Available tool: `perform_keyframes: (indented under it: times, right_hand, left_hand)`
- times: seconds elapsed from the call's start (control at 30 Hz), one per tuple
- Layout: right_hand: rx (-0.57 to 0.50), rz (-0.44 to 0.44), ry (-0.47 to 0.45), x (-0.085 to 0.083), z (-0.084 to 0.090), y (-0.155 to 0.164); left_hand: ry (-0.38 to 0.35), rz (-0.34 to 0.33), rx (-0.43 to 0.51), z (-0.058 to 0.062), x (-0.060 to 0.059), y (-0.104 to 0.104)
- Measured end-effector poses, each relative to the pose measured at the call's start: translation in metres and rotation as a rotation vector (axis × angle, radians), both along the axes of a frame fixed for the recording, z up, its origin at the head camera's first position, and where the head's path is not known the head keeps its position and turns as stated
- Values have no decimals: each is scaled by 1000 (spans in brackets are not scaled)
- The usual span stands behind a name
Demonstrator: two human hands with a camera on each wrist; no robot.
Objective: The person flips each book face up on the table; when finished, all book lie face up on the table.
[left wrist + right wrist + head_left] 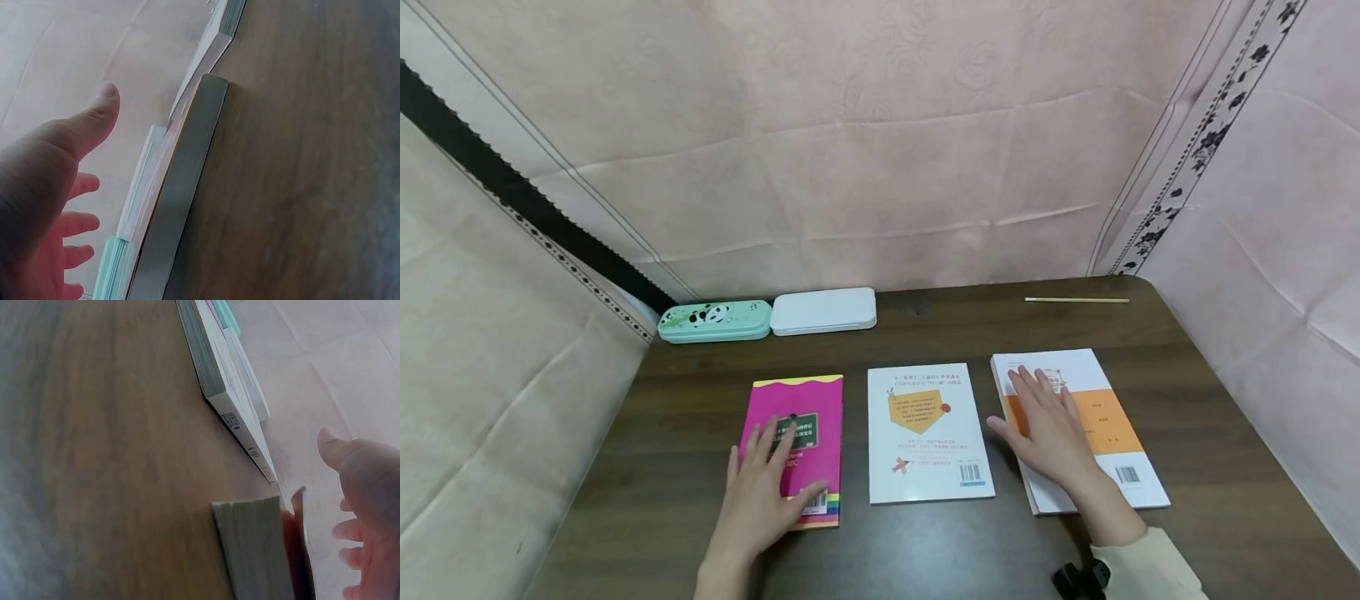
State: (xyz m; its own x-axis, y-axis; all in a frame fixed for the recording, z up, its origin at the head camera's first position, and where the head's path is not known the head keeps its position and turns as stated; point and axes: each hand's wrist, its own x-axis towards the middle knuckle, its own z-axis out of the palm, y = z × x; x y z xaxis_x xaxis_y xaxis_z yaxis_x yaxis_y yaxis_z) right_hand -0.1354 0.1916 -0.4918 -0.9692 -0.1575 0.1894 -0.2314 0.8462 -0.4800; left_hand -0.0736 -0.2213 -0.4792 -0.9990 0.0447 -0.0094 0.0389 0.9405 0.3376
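Observation:
A pink book [816,417] with a green label and a barcode lies on the left. My left hand [760,500] is spread over it, fingers extended and thumb out; in the left wrist view the fingers stand a little above the cover, over the thick page block [181,187]. On the right is a white book [1067,362] with an orange band, under my right hand [1052,429], whose fingers are also spread. From the right wrist, this book's cover [303,537] looks lifted off its pages. Between the hands lies a white book [928,450] with a yellow panel.
Along the back edge of the dark wooden table [925,550] sit a mint pencil case [715,323] with a panda and a white case [823,311]. A thin stick [1075,300] lies at the back right. Pale cloth [880,167] hangs behind and on both sides.

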Motion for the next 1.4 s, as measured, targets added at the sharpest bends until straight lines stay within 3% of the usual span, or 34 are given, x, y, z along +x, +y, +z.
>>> perform_keyframes:
  times: [0.27, 0.7, 0.83, 1.17, 1.4]
  right_hand:
    - [-22, 9, -10, -3, 1, -3]
    - [-4, 90, 22, -14, 8, -17]
    - [4, 94, -5, -17, 10, -24]
    - [-31, 87, -123, -27, 13, -39]
    - [-58, 114, -108, -37, 12, -49]
  left_hand:
    - [44, 2, 37, 1, 5, -6]
    - [17, 43, 71, 0, 13, -19]
    - [13, 52, 57, -2, 17, -22]
    - [-125, 113, 95, -3, 24, -34]
    - [-138, 124, 110, -4, 27, -39]
